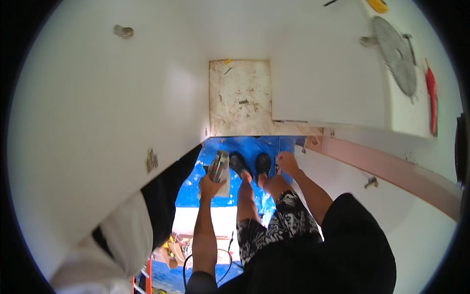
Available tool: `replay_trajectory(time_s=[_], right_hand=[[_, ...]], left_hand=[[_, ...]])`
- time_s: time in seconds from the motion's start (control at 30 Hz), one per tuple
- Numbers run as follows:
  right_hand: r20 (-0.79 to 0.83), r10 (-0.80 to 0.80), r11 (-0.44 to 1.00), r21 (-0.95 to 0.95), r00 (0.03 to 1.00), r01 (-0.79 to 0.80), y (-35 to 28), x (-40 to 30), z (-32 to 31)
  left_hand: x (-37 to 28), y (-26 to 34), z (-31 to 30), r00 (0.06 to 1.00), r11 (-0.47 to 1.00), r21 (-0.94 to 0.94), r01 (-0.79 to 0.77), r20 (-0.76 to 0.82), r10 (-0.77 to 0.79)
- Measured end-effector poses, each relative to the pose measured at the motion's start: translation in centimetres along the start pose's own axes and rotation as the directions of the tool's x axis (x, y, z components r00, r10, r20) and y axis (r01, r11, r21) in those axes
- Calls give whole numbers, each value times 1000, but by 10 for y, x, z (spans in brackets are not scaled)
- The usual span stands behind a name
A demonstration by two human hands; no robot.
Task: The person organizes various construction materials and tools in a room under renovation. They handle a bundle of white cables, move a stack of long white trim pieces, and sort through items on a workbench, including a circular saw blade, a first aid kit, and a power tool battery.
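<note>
My left hand point(211, 187) grips a dusty, grey-and-dark cylindrical tool point(218, 167) low in front of me. A pale flat piece point(224, 187) shows beside and behind it; whether the two are joined is unclear. My right hand point(287, 163) is curled beside my right shoe point(263, 164). A narrow dark-and-red thing point(278, 168) shows at its fingers, but whether the hand holds it or it lies beyond is too small to tell.
White panels flank me; a stained board point(240, 97) lies ahead. The right ledge bears a circular saw blade point(394, 55), a red tool point(432, 99) and a yellow item point(377, 5). Blue sheeting point(187, 189) covers the floor. Behind are a black cord point(184, 268) and orange ladder point(148, 275).
</note>
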State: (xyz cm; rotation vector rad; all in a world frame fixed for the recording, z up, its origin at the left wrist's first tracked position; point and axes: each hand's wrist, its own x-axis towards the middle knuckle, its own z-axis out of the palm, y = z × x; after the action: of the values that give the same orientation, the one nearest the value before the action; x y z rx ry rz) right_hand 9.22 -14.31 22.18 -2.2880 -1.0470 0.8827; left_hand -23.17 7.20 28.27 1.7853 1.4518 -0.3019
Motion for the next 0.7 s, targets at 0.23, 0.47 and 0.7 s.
replay_trajectory(time_s=[0.23,0.47,0.7], right_hand=[[-161,-122,992,19,979,127,7,287,115],[-114,-358,895,-325,927,306,1,521,175],[-172,-448,754,-600,877,268,-1,647,182]], left_hand=[[55,-82,67,988,979,149,137,52,-146],[74,-189,165,871,876,130,465,113,-479],[85,-203,237,804,818,63,572,158,-574]])
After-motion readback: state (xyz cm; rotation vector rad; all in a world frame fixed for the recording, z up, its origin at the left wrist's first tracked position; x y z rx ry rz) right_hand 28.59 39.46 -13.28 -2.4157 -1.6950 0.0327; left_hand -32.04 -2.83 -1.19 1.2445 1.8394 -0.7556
